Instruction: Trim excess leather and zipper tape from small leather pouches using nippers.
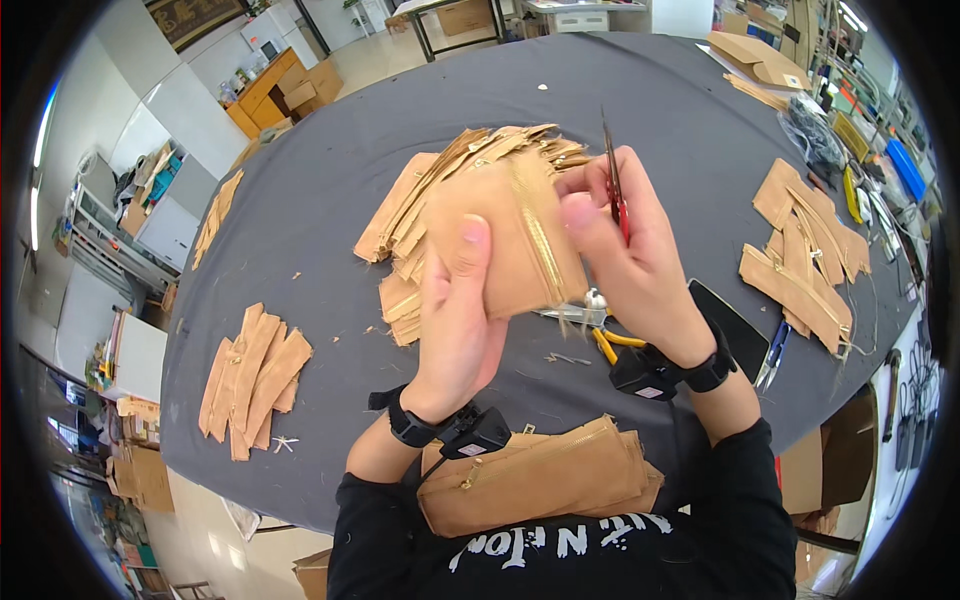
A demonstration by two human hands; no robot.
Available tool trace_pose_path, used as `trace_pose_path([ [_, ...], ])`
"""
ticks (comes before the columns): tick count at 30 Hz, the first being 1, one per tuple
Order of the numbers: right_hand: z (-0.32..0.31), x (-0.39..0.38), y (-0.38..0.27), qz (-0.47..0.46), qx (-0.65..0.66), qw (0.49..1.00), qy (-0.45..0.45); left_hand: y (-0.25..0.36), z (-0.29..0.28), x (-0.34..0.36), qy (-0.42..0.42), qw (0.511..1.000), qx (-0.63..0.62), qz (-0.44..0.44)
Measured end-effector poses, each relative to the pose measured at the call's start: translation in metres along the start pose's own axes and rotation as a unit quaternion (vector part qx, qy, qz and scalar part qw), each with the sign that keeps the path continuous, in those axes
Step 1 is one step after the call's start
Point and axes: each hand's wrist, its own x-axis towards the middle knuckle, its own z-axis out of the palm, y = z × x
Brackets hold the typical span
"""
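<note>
My left hand grips a tan fabric piece from its near side, thumb flat on top. A gold zipper runs along the right part of that piece. My right hand is closed around slim red-handled scissors, their dark points upward. Its fingertips also reach the piece's right edge; whether they pinch it I cannot tell. Behind the held piece lies a heaped pile of tan zippered pieces, partly hidden. Another stack of tan pieces lies close to my body.
More tan pieces lie at left and right on the grey-covered table. Yellow-handled pliers, a dark flat device and blue-handled scissors are near my right wrist. Tools and a clear plastic bag crowd the right edge.
</note>
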Motion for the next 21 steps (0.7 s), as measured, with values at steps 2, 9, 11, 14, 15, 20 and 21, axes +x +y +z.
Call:
trace_pose_path([
  [2,0.003,-0.001,-0.011,0.046,0.035,0.998,0.005,0.004,-0.008,0.003,0.015,0.999,-0.010,0.026],
  [9,0.008,-0.008,-0.003,-0.180,-0.263,0.946,-0.057,0.021,-0.024,0.002,0.109,0.991,0.000,0.072],
  [11,0.007,-0.008,-0.003,-0.179,-0.258,0.948,-0.058,0.025,-0.021,0.000,0.088,0.992,-0.005,0.089],
  [14,0.008,-0.007,-0.001,-0.170,-0.244,0.953,-0.053,0.025,-0.017,-0.005,0.102,0.992,-0.020,0.072],
  [15,0.008,-0.007,-0.001,-0.161,-0.235,0.957,-0.047,0.024,-0.016,-0.005,0.103,0.992,-0.021,0.072],
  [20,0.008,-0.005,-0.003,-0.139,-0.197,0.969,-0.052,0.020,-0.013,-0.006,0.086,0.994,-0.036,0.049],
  [21,0.007,-0.005,-0.004,-0.139,-0.197,0.969,-0.055,0.019,-0.013,-0.006,0.085,0.994,-0.037,0.048],
])
